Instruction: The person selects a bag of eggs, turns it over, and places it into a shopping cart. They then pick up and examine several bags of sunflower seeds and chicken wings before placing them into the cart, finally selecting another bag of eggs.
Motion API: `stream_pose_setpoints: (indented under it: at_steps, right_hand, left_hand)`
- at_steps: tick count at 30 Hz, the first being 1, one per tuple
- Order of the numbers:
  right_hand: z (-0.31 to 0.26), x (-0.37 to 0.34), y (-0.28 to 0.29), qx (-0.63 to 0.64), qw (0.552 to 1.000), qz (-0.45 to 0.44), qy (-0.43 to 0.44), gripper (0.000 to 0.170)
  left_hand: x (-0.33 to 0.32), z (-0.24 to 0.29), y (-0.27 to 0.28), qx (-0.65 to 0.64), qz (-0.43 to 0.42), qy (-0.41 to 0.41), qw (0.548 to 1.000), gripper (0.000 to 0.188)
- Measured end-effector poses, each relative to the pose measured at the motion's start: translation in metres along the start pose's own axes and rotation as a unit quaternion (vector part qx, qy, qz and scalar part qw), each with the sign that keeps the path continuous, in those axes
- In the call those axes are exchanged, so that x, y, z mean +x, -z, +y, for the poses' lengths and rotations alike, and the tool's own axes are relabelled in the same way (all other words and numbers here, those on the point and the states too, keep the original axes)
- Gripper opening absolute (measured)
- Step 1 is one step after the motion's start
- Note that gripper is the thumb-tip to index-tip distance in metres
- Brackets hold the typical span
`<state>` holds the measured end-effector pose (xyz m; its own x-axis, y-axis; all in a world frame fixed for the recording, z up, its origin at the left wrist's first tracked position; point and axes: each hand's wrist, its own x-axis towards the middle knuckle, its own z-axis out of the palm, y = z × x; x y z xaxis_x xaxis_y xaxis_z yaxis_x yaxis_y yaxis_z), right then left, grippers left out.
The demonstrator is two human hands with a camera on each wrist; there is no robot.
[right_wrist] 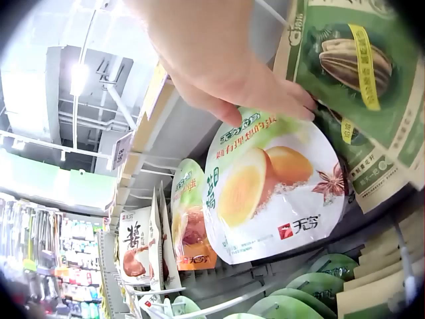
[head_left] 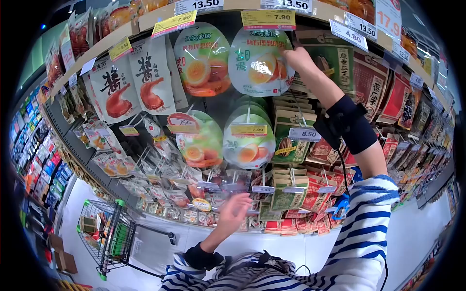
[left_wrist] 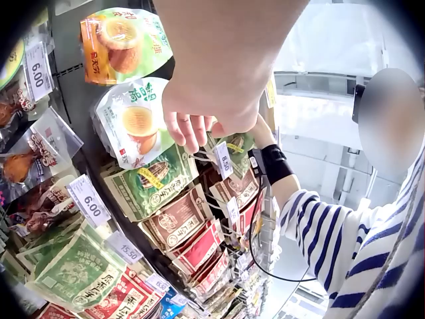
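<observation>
High on the rack, my right hand (head_left: pixel 300 59) grips the upper right edge of a white and green pouch of eggs (head_left: pixel 259 65). The right wrist view shows the thumb over the front of this egg pouch (right_wrist: pixel 265 193) and the other fingers at its edge. An orange and green egg pouch (head_left: pixel 201 60) hangs beside it on the left. My left hand (head_left: pixel 233 212) is held low before the lower hooks, holding nothing, its fingers (left_wrist: pixel 192 129) loosely bent. More egg pouches (head_left: pixel 249 145) hang in a row underneath.
Green sunflower seed bags (head_left: pixel 335 60) hang close to the right of my right hand. White drumstick packs (head_left: pixel 150 77) hang at the left. Price tags (head_left: pixel 305 134) stick out on hooks. A shopping cart (head_left: pixel 109 237) with goods stands on the floor at left.
</observation>
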<state>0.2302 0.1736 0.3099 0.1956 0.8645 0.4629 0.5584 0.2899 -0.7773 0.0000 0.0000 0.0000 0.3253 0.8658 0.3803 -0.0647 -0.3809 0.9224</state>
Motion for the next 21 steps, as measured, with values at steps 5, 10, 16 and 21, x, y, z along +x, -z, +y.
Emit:
stream_pose_setpoints:
  at_steps: [5,10,16,21]
  right_hand:
    - [0.041,0.023,0.021,-0.006,0.997,0.002,0.081,0.050]
    - [0.052,0.031,0.025,0.006,0.997,-0.067,0.043,0.055]
    - [0.052,0.015,0.020,0.115,0.984,-0.137,-0.026,0.036]
    - [0.048,-0.001,0.014,0.193,0.968,-0.163,-0.014,0.027]
  left_hand:
    - [0.004,-0.008,-0.031,-0.010,0.011,0.007,1.000,0.031]
    - [0.010,-0.003,-0.045,-0.027,0.027,0.007,0.999,0.030]
    - [0.001,-0.005,-0.053,0.021,0.033,0.010,0.999,0.028]
    - [-0.003,-0.005,-0.057,0.020,0.035,-0.002,0.999,0.028]
